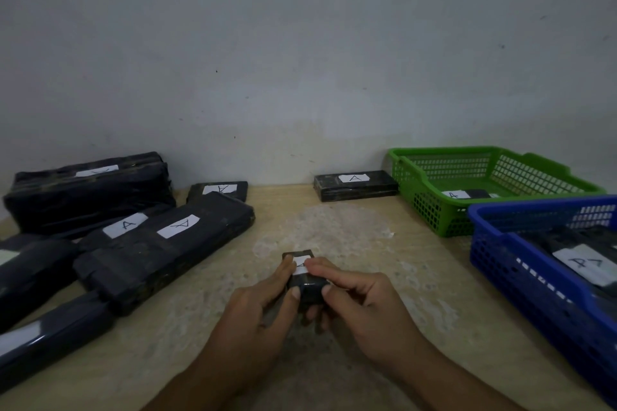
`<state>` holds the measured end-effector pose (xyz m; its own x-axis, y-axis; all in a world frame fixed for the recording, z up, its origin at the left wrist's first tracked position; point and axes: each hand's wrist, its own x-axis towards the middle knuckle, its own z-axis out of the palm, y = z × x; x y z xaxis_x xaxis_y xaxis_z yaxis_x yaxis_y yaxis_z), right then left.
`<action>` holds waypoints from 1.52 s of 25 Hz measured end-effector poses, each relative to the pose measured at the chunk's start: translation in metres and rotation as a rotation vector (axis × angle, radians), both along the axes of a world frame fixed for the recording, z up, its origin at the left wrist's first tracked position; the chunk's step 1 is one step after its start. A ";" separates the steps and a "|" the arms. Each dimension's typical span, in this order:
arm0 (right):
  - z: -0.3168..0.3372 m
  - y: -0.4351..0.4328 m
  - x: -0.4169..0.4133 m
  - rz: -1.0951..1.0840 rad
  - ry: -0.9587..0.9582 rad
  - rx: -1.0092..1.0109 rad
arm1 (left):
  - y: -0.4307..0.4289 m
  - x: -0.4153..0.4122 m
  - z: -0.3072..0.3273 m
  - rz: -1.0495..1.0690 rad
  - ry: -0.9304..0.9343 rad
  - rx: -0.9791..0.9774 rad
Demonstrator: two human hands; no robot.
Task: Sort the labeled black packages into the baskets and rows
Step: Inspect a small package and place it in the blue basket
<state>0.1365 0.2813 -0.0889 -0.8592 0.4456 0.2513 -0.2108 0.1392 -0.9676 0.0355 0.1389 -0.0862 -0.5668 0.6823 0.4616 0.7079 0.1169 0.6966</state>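
Hands — left hand (267, 304) and right hand (364, 297) both pinch small black package (305, 280) above table (367, 243), mid-front. Label (300, 265) partly covered — clear thumbs, read it fully before choosing green basket (434, 210) or blue basket (500, 264).

Handwritten "A" on white labels (354, 178) of black packages (160, 253): left pile (90, 197), green basket (434, 207), blue basket (500, 264).
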 end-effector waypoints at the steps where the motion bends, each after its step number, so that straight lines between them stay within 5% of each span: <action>1: -0.001 -0.001 -0.001 -0.023 -0.007 0.026 | 0.000 0.000 0.000 -0.001 0.008 -0.002; 12: 0.021 -0.011 0.014 -0.146 -0.072 0.058 | 0.004 0.019 0.006 0.024 -0.133 0.109; 18: 0.030 0.002 0.056 -0.191 -0.061 -0.060 | 0.028 0.042 0.022 0.057 -0.505 0.367; 23: 0.068 0.019 0.113 -0.204 -0.152 0.127 | 0.063 0.063 0.047 -0.056 -0.679 0.402; 33: 0.129 0.094 0.219 -0.419 -0.336 0.720 | 0.135 0.136 0.083 -0.368 -0.544 0.402; 38: 0.147 0.174 0.291 -0.402 -0.581 0.774 | 0.173 0.166 0.077 -0.385 -0.099 0.158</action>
